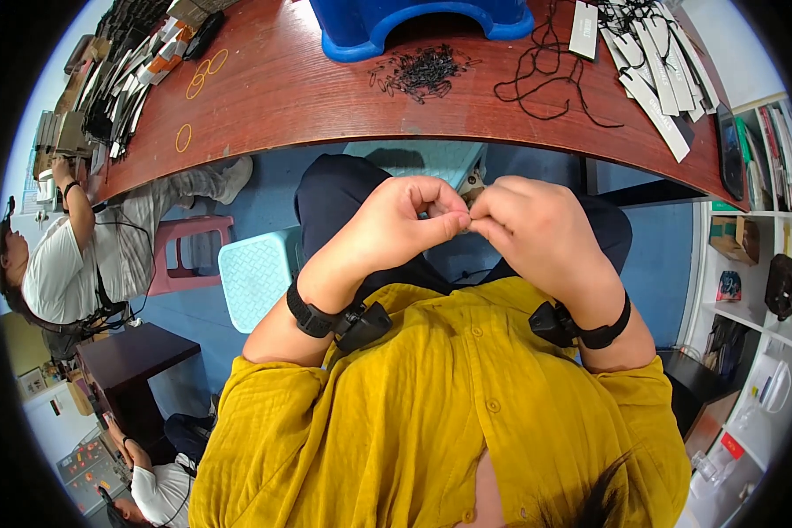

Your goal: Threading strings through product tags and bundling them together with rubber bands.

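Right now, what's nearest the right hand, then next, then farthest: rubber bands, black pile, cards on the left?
1. Black pile: on the table, ahead-left.
2. Yellow rubber bands: left of the pile.
3. Cards: table's far left.

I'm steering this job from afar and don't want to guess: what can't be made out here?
- Head view: anything between the left hand and right hand, hidden by the hands themselves.
- Head view: the exact shape of single black pieces, too small and heaped.
- Head view: the rest of the blue stool, cut off by the upper edge.
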`<state>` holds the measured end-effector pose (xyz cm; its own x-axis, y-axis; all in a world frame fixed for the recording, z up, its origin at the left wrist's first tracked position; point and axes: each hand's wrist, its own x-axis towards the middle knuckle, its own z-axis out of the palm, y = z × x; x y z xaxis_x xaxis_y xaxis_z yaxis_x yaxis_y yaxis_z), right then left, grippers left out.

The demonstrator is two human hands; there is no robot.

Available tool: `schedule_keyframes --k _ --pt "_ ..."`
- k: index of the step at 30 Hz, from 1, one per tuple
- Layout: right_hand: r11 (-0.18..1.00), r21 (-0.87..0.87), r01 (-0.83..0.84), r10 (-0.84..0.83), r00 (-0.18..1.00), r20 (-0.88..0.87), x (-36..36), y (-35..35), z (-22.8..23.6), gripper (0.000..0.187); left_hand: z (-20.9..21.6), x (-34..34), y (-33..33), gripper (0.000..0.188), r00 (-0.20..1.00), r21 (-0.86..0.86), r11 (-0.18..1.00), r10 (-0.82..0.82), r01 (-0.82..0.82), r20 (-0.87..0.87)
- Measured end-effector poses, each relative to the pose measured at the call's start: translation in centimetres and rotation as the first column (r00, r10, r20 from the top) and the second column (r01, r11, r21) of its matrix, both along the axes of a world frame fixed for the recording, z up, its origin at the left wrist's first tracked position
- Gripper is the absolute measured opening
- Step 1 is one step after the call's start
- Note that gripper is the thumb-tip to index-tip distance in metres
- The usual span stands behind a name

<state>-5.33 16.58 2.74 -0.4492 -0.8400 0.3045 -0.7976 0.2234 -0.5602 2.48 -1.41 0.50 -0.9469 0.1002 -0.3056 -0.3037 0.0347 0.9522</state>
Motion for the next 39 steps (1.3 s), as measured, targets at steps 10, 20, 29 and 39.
schedule_keyframes --k 10,20,29,39 --pt "0.981 -0.028 0.193 -0.105 0.641 0.760 0.1 0.5 -1.7 0.017 1.2 -0.1 0.5 0.006 0.985 -0.112 0.992 0.029 -0.049 -0.173" --pt "0.871 -0.243 0.427 -0.304 0.857 0.416 2.1 -1.4 -1.7 0.012 1.3 0.0 1.8 0.009 0.770 -0.524 0.760 -0.049 -0.385 -0.636" --pt "0.874 -0.348 0.340 -0.199 0.903 0.380 2.2 -1.1 -2.3 0.013 0.6 0.7 2.6 0.006 0.874 -0.179 0.919 0.253 -0.350 -0.415" --pt "0.919 -0.232 0.319 -0.134 0.806 0.577 2.0 -0.6 -1.8 0.011 1.0 0.7 1.8 0.008 0.865 -0.217 0.929 0.169 -0.300 -0.473"
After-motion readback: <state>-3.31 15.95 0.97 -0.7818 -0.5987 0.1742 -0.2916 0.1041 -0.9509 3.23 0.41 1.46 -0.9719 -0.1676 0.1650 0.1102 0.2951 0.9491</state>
